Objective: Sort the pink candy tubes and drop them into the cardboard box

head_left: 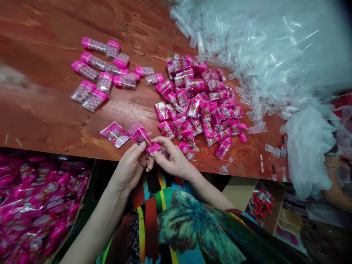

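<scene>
A small pink-capped candy container [152, 147] is being held at the near edge of the desk [49, 110], pinched between both hands. The left hand [131, 165] is being closed on its near side, thumb and fingertips gripping; the right hand [172, 158] is being curled round the other end, fingers pressed on the cap. A pink printed wrapper sleeve [141, 135] is being held against the container, partly over it; how far it is on cannot be told.

A flat pink label [114, 134] is lying just left of the hands on the desk. A heap of wrapped pink containers [198, 101] is piled just beyond the right hand, reaching toward mid-desk. A looser group of unwrapped containers [101, 71], clear-bodied with pink caps and filled with round candies, is lying farther back on the left, well apart from the hands. A large mound of clear plastic pieces [247, 51] is spread over the far right of the desk.

Below the desk edge, at left, a box of pink wrapped packs [35, 205] is being seen, blurred. A bright patterned garment [178, 223] is covering the person's lap.
</scene>
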`<state>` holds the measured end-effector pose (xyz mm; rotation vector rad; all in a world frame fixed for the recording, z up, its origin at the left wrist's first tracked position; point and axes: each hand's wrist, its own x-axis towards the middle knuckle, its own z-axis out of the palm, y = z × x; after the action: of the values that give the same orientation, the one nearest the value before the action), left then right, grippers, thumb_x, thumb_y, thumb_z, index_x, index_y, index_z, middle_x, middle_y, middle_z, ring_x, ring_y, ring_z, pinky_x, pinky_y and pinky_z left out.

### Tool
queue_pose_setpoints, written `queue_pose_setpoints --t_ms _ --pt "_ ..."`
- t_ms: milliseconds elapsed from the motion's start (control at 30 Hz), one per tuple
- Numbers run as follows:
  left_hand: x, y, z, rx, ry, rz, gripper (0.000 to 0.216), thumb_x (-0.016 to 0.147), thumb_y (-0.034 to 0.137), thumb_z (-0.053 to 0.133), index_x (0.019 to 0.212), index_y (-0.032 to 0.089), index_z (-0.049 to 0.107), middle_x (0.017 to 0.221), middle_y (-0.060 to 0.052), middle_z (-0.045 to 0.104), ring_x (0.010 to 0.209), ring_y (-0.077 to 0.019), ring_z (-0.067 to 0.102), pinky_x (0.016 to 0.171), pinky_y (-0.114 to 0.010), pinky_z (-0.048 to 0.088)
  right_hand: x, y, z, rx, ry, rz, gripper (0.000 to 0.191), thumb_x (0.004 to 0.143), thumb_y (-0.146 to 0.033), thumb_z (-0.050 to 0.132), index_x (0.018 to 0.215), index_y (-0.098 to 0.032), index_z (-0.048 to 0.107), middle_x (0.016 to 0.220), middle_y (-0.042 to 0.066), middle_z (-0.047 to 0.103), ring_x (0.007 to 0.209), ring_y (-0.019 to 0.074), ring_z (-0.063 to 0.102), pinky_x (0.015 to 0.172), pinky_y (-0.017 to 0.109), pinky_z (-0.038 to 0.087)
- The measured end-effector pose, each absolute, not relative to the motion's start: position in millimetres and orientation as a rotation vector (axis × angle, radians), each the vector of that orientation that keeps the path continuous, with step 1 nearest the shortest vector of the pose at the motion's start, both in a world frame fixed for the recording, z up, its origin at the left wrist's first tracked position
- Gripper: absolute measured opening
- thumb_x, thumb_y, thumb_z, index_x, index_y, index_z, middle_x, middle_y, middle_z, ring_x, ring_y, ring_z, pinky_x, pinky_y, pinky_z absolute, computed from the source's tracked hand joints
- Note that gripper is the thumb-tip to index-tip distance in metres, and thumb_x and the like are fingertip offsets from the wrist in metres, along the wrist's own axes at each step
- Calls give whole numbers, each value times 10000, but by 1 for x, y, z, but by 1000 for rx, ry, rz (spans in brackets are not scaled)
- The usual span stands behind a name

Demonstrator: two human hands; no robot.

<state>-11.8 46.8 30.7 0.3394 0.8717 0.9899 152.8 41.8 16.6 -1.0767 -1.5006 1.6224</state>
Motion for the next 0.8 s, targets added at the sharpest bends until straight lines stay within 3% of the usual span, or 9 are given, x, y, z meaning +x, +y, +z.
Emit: queue_pose_setpoints --t_ms 133,233,367,500,667,800 --pt "-13 49 30 341 898 1020 417 782 487 935 903 178 683 654 19 669 435 -113 556 394 -207 434 154 40 16 -1156 -1495 1596 363 1080 -355 590 1415 -278 474 813 -47 698 581 131 689 531 245 529" --pt "-17 50 28 328 996 1105 414 771 445 950 814 180 636 611 34 641 418 -90 517 387 -197 395 154 39 14 -1181 -1523 1576 376 1077 -339 592 1432 -280 482 770 -65 645 585 133 694 529 237 521" --pt "-22 49 28 319 1125 1128 349 807 351 931 772 179 629 477 52 553 401 -83 479 421 -189 371 154 37 11 -1211 -1500 1474 358 1086 -334 563 1440 -294 521 860 -29 665 665 139 696 613 272 567" --pt "-21 49 30 309 1141 1164 337 821 343 913 734 181 631 481 54 544 401 -82 457 416 -199 363 156 40 13 -1274 -1463 1312 366 1133 -375 471 1478 -329 586 898 -2 665 700 157 659 717 333 603" --pt "-17 46 31 326 1119 1171 290 849 329 887 746 170 668 485 47 543 409 -80 455 416 -195 369 156 44 23 -1205 -1645 1080 279 1097 -333 550 1308 -320 732 1223 64 697 1137 235 668 1039 444 576" --pt "-16 43 31 332 1114 1162 326 806 363 926 752 175 665 480 36 555 406 -85 472 414 -190 366 152 41 23 -1187 -1669 1059 256 1072 -333 608 1287 -304 743 1166 70 671 1028 225 660 961 434 599"
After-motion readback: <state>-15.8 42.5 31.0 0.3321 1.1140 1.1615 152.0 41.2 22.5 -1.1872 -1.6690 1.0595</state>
